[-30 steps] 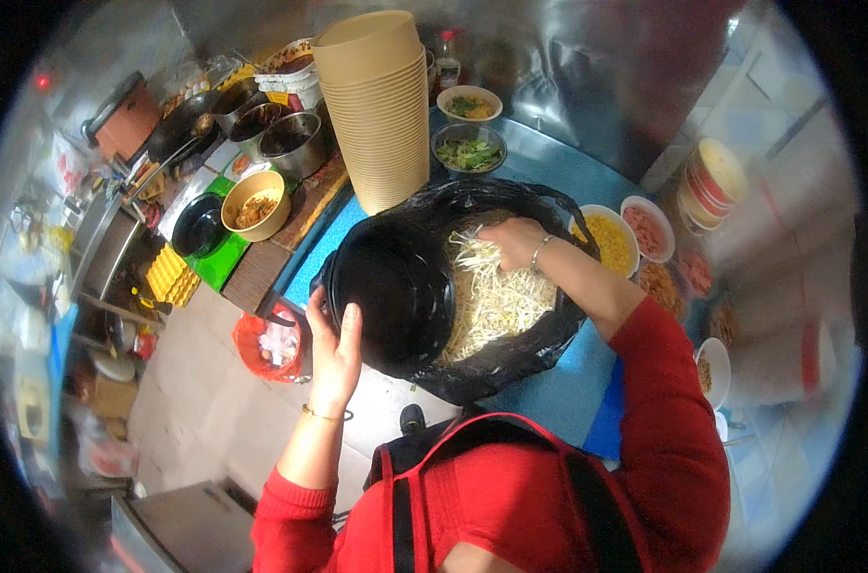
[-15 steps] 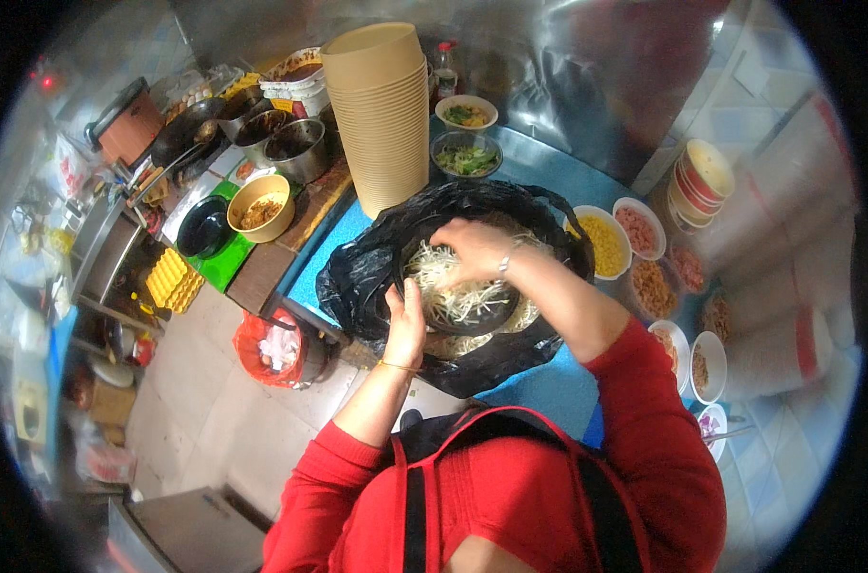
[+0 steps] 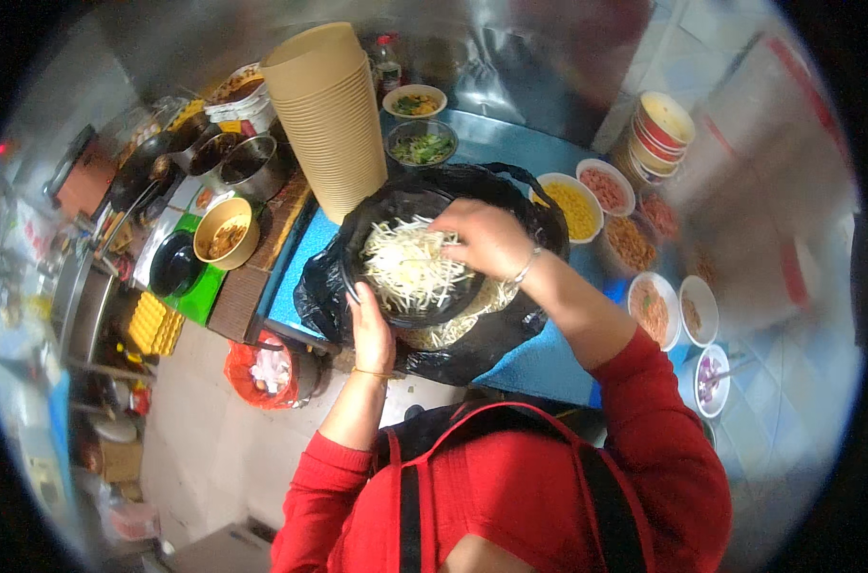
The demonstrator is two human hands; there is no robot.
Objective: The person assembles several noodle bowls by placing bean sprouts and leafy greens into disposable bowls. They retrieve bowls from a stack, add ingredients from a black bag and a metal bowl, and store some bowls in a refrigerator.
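Observation:
My left hand (image 3: pixel 371 334) grips the near left rim of a black bowl (image 3: pixel 467 298), which is heaped with white bean sprouts (image 3: pixel 410 267). From the right, my right hand (image 3: pixel 486 239) reaches over the bowl, its fingers bent together at the right side of the heap and partly hidden by it. Around and beneath the bowl lies a crumpled black plastic bag (image 3: pixel 324 310). More loose bean sprouts (image 3: pixel 448 329) show in the bag, below the bowl.
Left of the bag rises a tall stack of tan paper bowls (image 3: pixel 327 134). Bowls of corn (image 3: pixel 572 208), pink chopped meat (image 3: pixel 606 186) and chopped purple onion (image 3: pixel 711 382) line the right side. A red-lined bin (image 3: pixel 270 372) stands on the floor, lower left.
The black bowl, now more fully heaped with bean sprouts, has come up and left within the bag. My right hand has moved from among the sprouts to the heap's right edge.

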